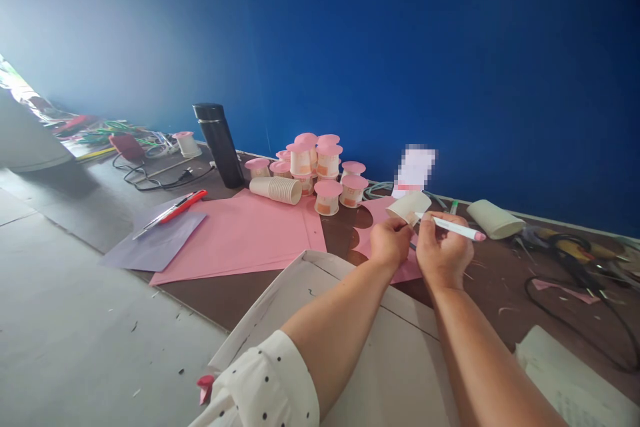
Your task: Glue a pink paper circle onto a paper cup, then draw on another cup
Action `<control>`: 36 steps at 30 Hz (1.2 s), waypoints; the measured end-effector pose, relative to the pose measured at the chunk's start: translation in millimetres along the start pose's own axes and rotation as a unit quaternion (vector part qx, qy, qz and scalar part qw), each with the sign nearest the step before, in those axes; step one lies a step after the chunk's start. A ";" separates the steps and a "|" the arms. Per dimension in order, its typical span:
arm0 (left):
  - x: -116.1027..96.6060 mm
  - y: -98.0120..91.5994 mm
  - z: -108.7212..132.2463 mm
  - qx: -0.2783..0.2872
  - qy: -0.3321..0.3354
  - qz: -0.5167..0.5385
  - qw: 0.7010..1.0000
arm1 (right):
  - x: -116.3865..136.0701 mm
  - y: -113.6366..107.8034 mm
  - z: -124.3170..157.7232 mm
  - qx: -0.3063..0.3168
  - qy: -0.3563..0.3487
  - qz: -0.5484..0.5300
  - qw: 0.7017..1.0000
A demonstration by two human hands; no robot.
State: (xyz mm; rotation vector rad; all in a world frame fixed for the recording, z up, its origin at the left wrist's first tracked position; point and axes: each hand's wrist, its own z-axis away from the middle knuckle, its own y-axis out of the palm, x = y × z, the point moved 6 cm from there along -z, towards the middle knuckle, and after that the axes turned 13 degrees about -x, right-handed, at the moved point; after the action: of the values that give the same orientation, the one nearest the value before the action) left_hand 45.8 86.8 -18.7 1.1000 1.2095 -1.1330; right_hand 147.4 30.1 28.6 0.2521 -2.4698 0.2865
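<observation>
My left hand is closed round the lower edge of a white paper cup that lies tilted on its side. In my right hand is a white marker with a pink end, its tip pointing left at the cup. Whether the tip touches the cup I cannot tell. Beneath both hands lies a pink sheet with round cut-outs along its left edge. To the left, several paper cups capped with pink discs stand in a stacked group. A nested stack of paper cups lies in front of them.
A black thermos stands left of the cups. Pink sheets, a purple sheet and a red utility knife lie on the left. Another paper cup and black cables are on the right. A blue wall rises behind.
</observation>
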 end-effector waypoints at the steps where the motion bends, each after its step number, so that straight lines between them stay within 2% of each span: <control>1: 0.6 0.5 0.1 0.002 -0.004 0.002 1.000 | -0.1 0.2 0.3 0.001 0.001 0.000 1.000; 19: 0.2 -0.1 1.1 -0.003 0.005 0.012 1.000 | -3.1 2.4 0.5 0.016 0.015 0.012 1.000; 23: 2.8 0.4 2.1 0.006 -0.053 0.041 0.998 | -1.2 1.4 -0.4 0.008 0.014 0.003 1.000; 26: 8.2 3.7 1.3 0.015 -0.112 0.112 0.987 | -0.4 -0.8 -1.6 -0.012 0.008 -0.002 1.000; 28: 9.2 5.3 0.3 0.016 -0.124 0.156 0.980 | -0.1 -0.9 -1.7 -0.015 0.005 -0.004 1.000; 36: -0.4 1.0 5.1 0.026 -0.089 0.098 0.991 | 2.3 0.2 -0.5 -0.003 0.002 -0.007 1.000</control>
State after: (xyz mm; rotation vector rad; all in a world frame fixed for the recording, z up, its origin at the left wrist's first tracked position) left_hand 47.4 81.9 -18.0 1.1060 0.9183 -1.0901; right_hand 145.9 30.2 30.4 0.2663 -2.4644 0.2744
